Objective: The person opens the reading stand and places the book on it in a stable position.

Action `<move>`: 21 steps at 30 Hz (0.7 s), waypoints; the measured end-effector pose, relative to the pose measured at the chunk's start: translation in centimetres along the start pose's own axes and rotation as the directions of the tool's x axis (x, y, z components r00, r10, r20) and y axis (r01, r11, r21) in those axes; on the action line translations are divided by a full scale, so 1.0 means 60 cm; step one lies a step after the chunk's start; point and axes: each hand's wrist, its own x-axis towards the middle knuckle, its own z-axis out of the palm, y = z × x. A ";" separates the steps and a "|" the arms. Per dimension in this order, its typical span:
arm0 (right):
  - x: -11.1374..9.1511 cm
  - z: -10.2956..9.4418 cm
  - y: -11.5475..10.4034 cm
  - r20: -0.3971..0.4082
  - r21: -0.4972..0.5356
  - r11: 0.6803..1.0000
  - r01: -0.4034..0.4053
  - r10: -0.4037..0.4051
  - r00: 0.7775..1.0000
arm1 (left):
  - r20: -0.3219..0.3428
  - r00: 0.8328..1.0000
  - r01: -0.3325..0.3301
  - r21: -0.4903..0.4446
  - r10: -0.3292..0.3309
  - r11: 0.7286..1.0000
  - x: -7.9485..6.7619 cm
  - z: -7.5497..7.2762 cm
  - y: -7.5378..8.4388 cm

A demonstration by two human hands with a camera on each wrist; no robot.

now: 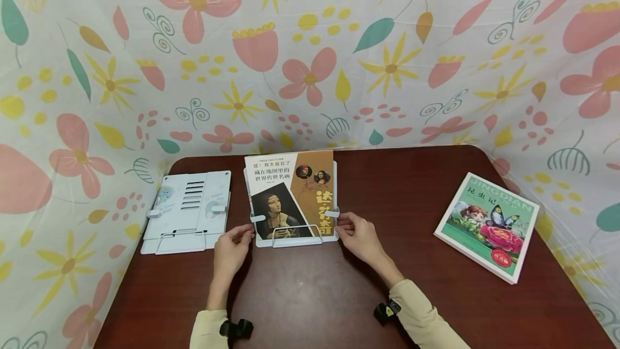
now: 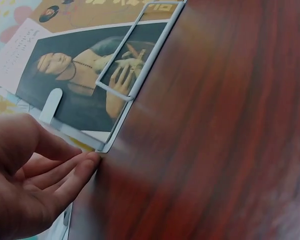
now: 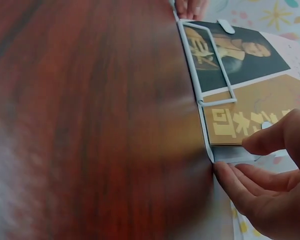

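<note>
A book (image 1: 290,198) with a painted portrait on its cover leans on a white book stand (image 1: 296,241). Clips at both sides and a wire ledge at the bottom overlap the cover. My left hand (image 1: 233,249) pinches the stand's lower left corner; in the left wrist view its fingertips (image 2: 92,157) are right at that corner. At the opposite side, my right hand (image 1: 360,237) holds the lower right edge. Its thumb (image 3: 265,140) lies by the book's side, and the other fingertips are at the stand's corner below.
Left of the hands lies a second white book stand (image 1: 194,203), without a book on it. A green-covered book (image 1: 489,225) with a butterfly and a rose lies at the right of the brown table (image 1: 387,187). Flowered cloth (image 1: 310,117) surrounds the table's back and sides.
</note>
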 end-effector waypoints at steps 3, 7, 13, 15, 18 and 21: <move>-0.003 0.000 0.001 -0.009 0.016 1.000 -0.007 0.007 1.000 | -0.017 1.000 0.008 0.032 -0.007 0.999 -0.002 0.005 0.003; -0.005 -0.002 0.002 -0.009 0.026 1.000 -0.012 0.012 1.000 | -0.052 0.999 0.014 0.078 -0.010 0.997 -0.002 0.010 0.009; -0.003 -0.005 0.005 -0.008 0.024 1.000 -0.018 0.018 1.000 | -0.091 0.996 0.016 0.139 -0.004 0.990 -0.002 0.016 0.020; -0.002 -0.005 0.007 -0.007 0.016 1.000 -0.005 0.005 1.000 | -0.105 0.994 0.020 0.152 -0.004 0.988 -0.002 0.018 0.023; 0.000 -0.007 0.011 -0.004 -0.005 1.000 0.014 -0.014 1.000 | -0.111 0.994 0.015 0.155 0.002 0.988 -0.001 0.021 0.026; 0.003 -0.012 0.015 -0.003 -0.035 0.999 0.017 -0.017 1.000 | -0.096 0.995 -0.005 0.161 0.020 0.987 0.001 0.026 0.029</move>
